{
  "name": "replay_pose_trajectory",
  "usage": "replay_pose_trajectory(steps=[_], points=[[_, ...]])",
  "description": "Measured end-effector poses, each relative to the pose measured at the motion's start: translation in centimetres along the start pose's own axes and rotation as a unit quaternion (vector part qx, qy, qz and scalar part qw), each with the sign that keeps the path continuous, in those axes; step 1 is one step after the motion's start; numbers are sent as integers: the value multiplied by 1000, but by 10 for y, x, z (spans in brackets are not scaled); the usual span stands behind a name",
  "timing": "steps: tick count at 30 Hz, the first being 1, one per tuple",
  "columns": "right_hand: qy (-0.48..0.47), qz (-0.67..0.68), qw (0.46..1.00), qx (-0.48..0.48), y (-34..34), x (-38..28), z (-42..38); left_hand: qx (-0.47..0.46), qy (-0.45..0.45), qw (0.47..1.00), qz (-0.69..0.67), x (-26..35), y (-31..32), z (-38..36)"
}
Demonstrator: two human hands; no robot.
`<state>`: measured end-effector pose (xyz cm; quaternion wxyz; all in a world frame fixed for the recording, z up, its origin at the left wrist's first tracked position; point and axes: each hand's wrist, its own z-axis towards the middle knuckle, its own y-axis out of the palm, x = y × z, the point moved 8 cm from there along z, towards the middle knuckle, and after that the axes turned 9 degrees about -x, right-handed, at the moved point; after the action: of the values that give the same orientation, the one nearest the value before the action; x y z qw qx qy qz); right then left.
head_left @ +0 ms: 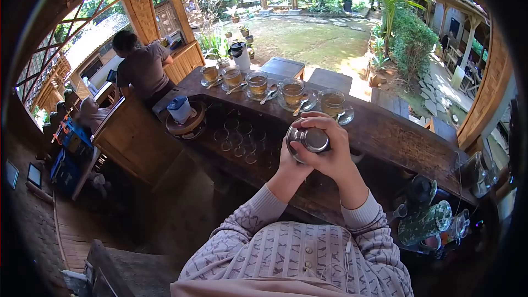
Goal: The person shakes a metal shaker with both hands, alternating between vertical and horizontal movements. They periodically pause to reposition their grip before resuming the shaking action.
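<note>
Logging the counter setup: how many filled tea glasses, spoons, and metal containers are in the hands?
Filled tea glasses: 5
Spoons seen beside them: 3, others unclear
Metal container held in both hands: 1
Total: 9

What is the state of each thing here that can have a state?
Tin: closed, held in both hands.
Left hand: gripping the tin from below.
Right hand: wrapped over the tin.
Five cups: filled with tea, on saucers.
Thermos: upright, closed.
Empty glasses: upright on the lower shelf.
</note>
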<state>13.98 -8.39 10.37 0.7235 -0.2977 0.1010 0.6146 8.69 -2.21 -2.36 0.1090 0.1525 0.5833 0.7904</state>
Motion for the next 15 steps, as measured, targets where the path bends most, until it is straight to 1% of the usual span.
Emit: replay_pose_trajectory(steps=[1,2,3,4,5,6,7,8,9,10,11,12,13,15], points=[[-1,-5,1000,1,-7,-18,6,-32,-85,992,-88,-11,31,-4],[-110,-119,984,-77,1,-61,8,-64,-168,968,-175,-16,61,-10],[-215,-226,937,-156,17,-97,2,-93,-247,929,-260,-19,85,-17],[-308,-239,909,-147,29,-130,-11,-120,-321,875,-341,-23,101,-25],[-398,-248,873,-135,40,-154,-25,-225,-326,870,-294,-19,112,-27],[-397,-248,874,-135,42,-151,-26,-334,-289,857,-264,-13,124,-27],[-415,-254,864,-133,46,-147,-31,-438,-249,833,-229,-7,136,-31],[-433,-259,854,-131,51,-141,-36,-440,-234,842,-207,-1,121,-25],[-451,-265,843,-129,55,-136,-41,-366,-232,866,-249,0,103,-16],[-348,-237,890,-175,52,-108,-16,-364,-231,867,-249,1,102,-19],[-209,-198,922,-259,69,-42,-11,-348,-247,867,-255,1,99,-22],[-124,-148,976,-100,45,-29,17,-332,-264,868,-260,3,96,-26],[43,-59,995,-67,39,22,20,-315,-280,868,-265,5,93,-30],[-27,-61,997,-45,29,4,30,-286,-321,862,-267,11,95,-27]])
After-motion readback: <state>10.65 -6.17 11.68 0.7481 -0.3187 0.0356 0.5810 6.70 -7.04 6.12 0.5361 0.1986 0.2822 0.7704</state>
